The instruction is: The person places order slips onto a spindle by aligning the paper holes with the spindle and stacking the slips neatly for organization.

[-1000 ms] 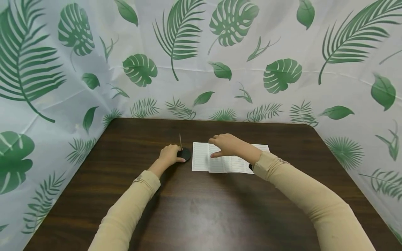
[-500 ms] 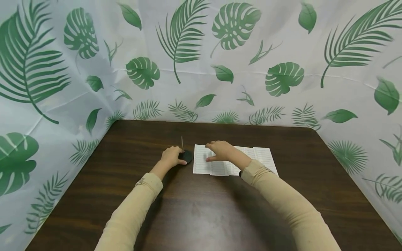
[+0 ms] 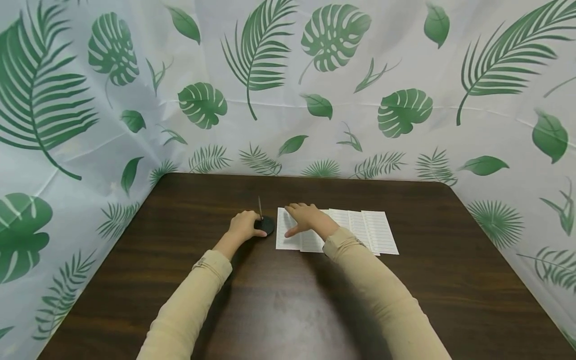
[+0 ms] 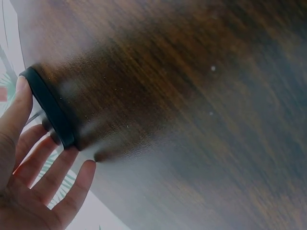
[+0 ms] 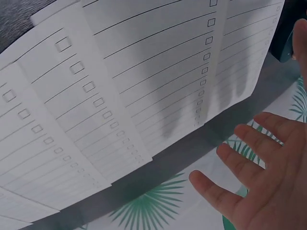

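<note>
A bill spike [image 3: 266, 227], with a round black base and a thin upright metal spike, stands on the table left of the papers. My left hand [image 3: 243, 226] holds the base by its edge. In the left wrist view, the thumb is at one end of the black base [image 4: 52, 111] and fingertips are at the other. Several white checklist sheets [image 3: 384, 234] overlap in a row, printed with lines and small boxes [image 5: 158, 67]. Over the left sheets hovers my right hand [image 3: 307, 219], fingers spread and thumb apart, holding nothing. Its forearm hides part of the row.
The dark wood-grain table [image 3: 270, 300] extends around the sheets and toward me. A white cloth with green leaves [image 3: 351, 110] hangs behind the table's far edge and along both sides.
My right hand has moved left over the sheets, toward the bill spike, uncovering the sheets at the right end. My left hand stays at the base.
</note>
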A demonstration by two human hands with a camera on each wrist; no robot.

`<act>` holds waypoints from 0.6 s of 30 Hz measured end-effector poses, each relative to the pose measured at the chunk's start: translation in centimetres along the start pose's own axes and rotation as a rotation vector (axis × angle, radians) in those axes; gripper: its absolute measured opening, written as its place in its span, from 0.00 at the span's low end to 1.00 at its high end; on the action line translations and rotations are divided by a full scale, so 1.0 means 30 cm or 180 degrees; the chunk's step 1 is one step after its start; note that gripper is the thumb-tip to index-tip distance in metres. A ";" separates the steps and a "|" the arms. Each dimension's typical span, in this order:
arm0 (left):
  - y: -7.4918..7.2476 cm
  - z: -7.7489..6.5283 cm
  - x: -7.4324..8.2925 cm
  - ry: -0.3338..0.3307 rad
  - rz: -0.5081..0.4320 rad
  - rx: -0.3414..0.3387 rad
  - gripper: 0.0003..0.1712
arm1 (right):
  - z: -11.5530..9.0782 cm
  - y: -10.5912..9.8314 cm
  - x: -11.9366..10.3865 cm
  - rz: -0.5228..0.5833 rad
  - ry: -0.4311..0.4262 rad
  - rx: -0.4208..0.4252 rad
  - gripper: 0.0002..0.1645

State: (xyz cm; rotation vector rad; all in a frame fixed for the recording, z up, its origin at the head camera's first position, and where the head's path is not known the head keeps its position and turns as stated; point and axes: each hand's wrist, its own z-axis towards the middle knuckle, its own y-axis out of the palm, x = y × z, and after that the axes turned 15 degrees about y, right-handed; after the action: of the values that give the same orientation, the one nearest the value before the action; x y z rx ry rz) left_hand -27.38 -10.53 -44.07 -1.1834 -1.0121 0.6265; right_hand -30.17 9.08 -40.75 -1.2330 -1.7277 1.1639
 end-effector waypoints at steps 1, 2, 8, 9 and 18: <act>-0.002 0.001 -0.002 -0.0001 -0.0007 -0.0001 0.32 | 0.006 0.001 -0.003 0.0007 0.0020 -0.0016 0.57; -0.003 0.001 -0.004 0.0003 -0.0004 -0.0006 0.32 | 0.011 0.002 -0.007 -0.0005 0.0035 -0.0027 0.57; -0.007 -0.003 -0.006 -0.0014 0.0016 0.0001 0.32 | 0.027 0.026 -0.042 -0.0142 0.0118 -0.0020 0.59; -0.008 -0.005 -0.005 -0.0027 0.0007 -0.0009 0.32 | 0.027 0.031 -0.048 -0.0138 0.0117 -0.0024 0.58; -0.012 -0.008 0.004 -0.0034 -0.0034 -0.0002 0.32 | 0.010 0.054 -0.070 0.0252 0.0118 0.0182 0.50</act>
State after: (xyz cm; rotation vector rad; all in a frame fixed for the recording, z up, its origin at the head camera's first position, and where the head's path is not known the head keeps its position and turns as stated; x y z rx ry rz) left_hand -27.16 -10.62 -43.71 -1.1756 -1.0270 0.6246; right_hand -29.29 7.22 -42.46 -1.2904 -1.6202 1.2204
